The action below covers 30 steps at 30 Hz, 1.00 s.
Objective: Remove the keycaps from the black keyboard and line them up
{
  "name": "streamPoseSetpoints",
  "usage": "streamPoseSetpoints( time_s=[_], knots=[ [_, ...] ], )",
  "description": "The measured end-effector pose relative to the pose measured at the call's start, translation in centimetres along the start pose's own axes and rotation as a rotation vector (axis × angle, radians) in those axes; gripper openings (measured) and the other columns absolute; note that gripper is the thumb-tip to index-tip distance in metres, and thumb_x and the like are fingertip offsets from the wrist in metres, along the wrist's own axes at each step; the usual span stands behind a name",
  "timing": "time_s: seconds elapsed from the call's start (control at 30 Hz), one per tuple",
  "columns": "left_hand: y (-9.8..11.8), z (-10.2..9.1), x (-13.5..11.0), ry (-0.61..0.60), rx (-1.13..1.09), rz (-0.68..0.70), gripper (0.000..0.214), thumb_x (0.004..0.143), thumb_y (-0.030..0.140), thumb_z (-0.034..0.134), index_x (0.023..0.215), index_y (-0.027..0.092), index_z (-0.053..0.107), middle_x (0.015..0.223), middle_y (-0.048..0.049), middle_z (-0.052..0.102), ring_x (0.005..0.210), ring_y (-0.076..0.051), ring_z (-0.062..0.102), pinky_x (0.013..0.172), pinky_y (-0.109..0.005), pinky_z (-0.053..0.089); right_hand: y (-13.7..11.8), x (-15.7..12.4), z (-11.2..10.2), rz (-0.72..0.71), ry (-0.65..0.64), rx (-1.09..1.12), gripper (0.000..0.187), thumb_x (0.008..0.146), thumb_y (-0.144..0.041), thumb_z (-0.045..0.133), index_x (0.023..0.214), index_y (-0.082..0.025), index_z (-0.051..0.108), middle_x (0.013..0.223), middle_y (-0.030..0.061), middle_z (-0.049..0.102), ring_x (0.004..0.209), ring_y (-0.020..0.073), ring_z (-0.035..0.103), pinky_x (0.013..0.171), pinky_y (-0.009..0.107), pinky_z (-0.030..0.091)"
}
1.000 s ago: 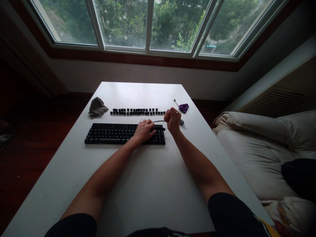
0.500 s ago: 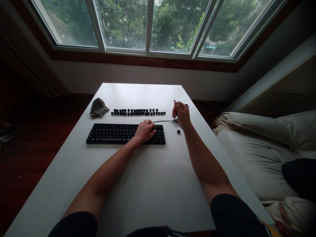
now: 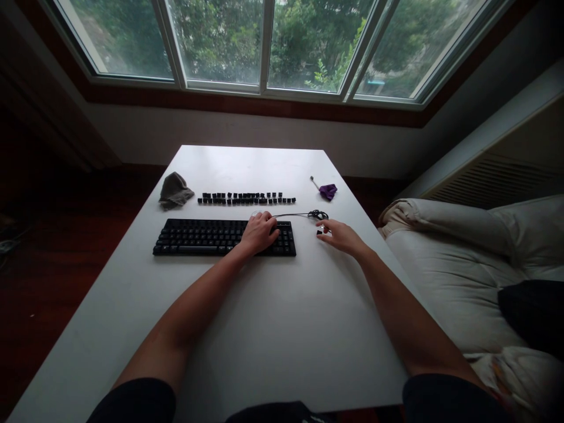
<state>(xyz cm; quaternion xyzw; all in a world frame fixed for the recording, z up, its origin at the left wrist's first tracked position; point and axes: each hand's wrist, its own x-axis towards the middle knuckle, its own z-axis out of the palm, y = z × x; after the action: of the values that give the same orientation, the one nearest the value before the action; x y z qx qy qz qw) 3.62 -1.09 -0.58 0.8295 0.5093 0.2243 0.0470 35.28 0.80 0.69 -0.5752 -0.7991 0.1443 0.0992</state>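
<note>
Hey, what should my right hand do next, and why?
I'd probably close your right hand on the small black cube-shaped plastic keycap: it sits right by that hand's parted fingertips, while your left hand rests on the long black rectangular keyboard.

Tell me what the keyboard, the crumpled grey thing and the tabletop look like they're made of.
Keyboard: probably hard plastic, dark and mostly matte, judging by its crisp edges and moulded-looking keys.
Crumpled grey thing: likely soft fabric, dull, given its loose folds; the fibre can't be told.
Tabletop: smooth, white, slightly glossy, with window glare; perhaps laminate or painted wood.
</note>
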Motion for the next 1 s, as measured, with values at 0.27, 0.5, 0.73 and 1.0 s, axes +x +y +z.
streamPoseSetpoints(
  time_s=[0.27, 0.5, 0.73, 1.0],
  knots=[
    [-0.1, 0.1, -0.1, 0.007, 0.0, 0.004, 0.017, 0.092, 0.036, 0.056, 0.099, 0.023, 0.063, 0.111, -0.008, 0.058, 0.105, -0.026, 0.053, 0.093, -0.043, 0.044, -1.3, 0.1, 0.6, -0.064, 0.176, 0.203, 0.022, 0.083, -0.034, 0.063, 0.102, -0.024, 0.068, 0.085, 0.0031, 0.07, 0.064, 0.0157, 0.056, 0.062, 0.029, 0.044],
    [-0.1, 0.1, -0.1, 0.003, -0.001, -0.005, 0.017, 0.092, 0.036, 0.056, 0.1, 0.023, 0.063, 0.112, -0.0081, 0.058, 0.106, -0.026, 0.052, 0.094, -0.043, 0.043, -2.9, -0.2, 0.5, -0.034, 0.174, 0.554, 0.026, 0.08, -0.035, 0.062, 0.103, -0.022, 0.063, 0.098, 0.0058, 0.071, 0.056, 0.0105, 0.044, 0.051, 0.025, 0.038],
    [0.1, 0.0, -0.1, 0.002, 0.0, 0.001, 0.017, 0.093, 0.036, 0.055, 0.1, 0.023, 0.063, 0.112, -0.0083, 0.058, 0.106, -0.026, 0.052, 0.094, -0.043, 0.043, -3.4, -0.5, 1.7, -0.077, 0.103, 0.565, 0.023, 0.079, -0.035, 0.066, 0.098, -0.023, 0.063, 0.102, 0.0055, 0.075, 0.056, 0.0108, 0.042, 0.054, 0.026, 0.039],
    [-0.1, 0.3, -0.1, 0.018, 0.016, 0.007, 0.016, 0.092, 0.037, 0.056, 0.098, 0.023, 0.063, 0.111, -0.0077, 0.058, 0.105, -0.026, 0.052, 0.092, -0.043, 0.044, -4.3, -0.6, 1.7, -0.107, 0.069, 0.753, 0.027, 0.079, -0.04, 0.071, 0.098, -0.023, 0.062, 0.107, 0.0061, 0.074, 0.053, 0.0085, 0.039, 0.048, 0.024, 0.034]
  ],
)
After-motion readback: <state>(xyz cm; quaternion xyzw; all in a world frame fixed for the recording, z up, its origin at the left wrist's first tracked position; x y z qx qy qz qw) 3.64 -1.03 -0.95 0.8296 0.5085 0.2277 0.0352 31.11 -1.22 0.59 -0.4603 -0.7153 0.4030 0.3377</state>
